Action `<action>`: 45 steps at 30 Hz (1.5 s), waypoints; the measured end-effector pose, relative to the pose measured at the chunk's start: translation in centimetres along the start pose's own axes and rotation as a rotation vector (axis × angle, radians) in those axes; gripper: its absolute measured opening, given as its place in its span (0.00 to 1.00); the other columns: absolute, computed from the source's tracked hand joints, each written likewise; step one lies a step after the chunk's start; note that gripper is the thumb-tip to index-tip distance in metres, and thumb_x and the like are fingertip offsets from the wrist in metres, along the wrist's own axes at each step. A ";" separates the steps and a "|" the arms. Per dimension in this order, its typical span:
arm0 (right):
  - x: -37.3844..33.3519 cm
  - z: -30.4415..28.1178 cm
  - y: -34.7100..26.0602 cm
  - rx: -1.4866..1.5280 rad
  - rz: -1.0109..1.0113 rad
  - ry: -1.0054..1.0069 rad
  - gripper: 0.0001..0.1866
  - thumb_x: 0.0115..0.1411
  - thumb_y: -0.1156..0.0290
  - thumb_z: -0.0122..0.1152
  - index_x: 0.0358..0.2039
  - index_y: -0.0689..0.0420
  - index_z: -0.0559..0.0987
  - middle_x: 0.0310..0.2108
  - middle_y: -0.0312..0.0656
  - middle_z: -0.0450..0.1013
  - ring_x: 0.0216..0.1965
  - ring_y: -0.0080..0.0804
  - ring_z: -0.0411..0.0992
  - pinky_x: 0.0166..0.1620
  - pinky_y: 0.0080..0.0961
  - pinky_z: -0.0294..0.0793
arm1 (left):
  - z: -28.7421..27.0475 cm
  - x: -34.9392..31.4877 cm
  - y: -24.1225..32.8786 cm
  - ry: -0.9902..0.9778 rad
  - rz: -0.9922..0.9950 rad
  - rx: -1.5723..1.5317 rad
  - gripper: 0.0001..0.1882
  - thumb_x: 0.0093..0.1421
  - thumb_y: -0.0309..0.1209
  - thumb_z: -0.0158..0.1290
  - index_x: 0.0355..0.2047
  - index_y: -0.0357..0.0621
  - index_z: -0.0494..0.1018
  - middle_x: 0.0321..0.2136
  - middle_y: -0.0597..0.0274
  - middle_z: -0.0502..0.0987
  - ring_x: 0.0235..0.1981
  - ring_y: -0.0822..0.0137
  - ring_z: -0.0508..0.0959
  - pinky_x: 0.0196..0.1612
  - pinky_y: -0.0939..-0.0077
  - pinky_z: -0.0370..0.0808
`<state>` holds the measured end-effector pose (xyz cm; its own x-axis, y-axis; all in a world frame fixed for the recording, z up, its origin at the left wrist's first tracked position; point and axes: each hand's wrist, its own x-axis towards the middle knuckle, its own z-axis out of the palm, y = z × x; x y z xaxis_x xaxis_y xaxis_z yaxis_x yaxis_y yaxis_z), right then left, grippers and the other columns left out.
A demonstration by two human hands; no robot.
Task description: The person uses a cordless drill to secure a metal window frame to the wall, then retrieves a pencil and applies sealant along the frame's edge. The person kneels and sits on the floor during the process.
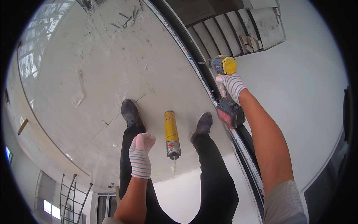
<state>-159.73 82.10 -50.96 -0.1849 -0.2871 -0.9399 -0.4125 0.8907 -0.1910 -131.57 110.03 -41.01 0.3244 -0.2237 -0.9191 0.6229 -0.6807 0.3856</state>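
Note:
My right hand (232, 85), in a white, pink and green striped glove, is closed around the handle of a cordless drill (224, 64). The drill has a yellow rear end, and a dark and red battery block below the grip. Its chuck and bit point left at the long dark door or window frame (194, 61); I cannot tell whether the tip touches it. Above my left leg, my left hand (141, 153) in a matching glove has its fingers curled together; what they hold, if anything, is hidden. A yellow spray foam can (171, 130) is between my feet, with white foam at its nozzle.
Metal strips (128, 20) and dusty debris lie on the pale tiled floor (100, 74). Beyond the frame are grey stair steps (223, 35) with broken block pieces (250, 44) on them. A white wall (298, 74) stands at right, a metal ladder or scaffold (74, 198) at lower left.

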 end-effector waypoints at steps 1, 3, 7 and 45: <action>0.0 0.1 -0.1 -0.017 0.007 0.003 0.10 0.57 0.71 0.66 0.35 0.58 0.74 0.17 0.40 0.69 0.12 0.34 0.65 0.17 0.34 0.67 | -0.1 0.0 -0.1 0.006 -0.001 -0.011 0.21 0.73 0.44 0.48 0.44 0.35 0.76 0.36 0.54 0.81 0.42 0.62 0.82 0.57 0.64 0.76; -0.3 0.3 -0.3 -0.050 0.027 0.016 0.09 0.58 0.71 0.66 0.35 0.58 0.74 0.17 0.40 0.69 0.12 0.34 0.65 0.17 0.34 0.67 | -0.3 0.0 -0.1 0.012 -0.011 -0.031 0.21 0.73 0.44 0.48 0.44 0.35 0.76 0.36 0.54 0.81 0.42 0.61 0.82 0.57 0.64 0.76; -0.6 0.8 -0.3 -0.011 0.028 0.043 0.11 0.59 0.73 0.67 0.39 0.59 0.75 0.18 0.40 0.67 0.12 0.30 0.63 0.15 0.31 0.62 | -0.3 0.0 -0.2 -0.003 -0.007 -0.031 0.21 0.73 0.46 0.48 0.45 0.37 0.75 0.38 0.53 0.81 0.43 0.59 0.81 0.56 0.62 0.76; -0.6 0.8 -1.5 -0.413 -0.167 0.040 0.10 0.59 0.64 0.67 0.32 0.54 0.76 0.20 0.36 0.72 0.16 0.26 0.69 0.22 0.30 0.73 | -2.2 -0.2 0.3 -0.045 -0.022 -0.070 0.25 0.71 0.47 0.50 0.48 0.32 0.74 0.40 0.51 0.80 0.46 0.58 0.81 0.62 0.60 0.74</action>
<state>-158.31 81.24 -50.32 -0.1161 -0.4359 -0.8925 -0.7597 0.6179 -0.2029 -129.94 111.39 -40.54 0.2787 -0.2414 -0.9296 0.6781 -0.6360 0.3684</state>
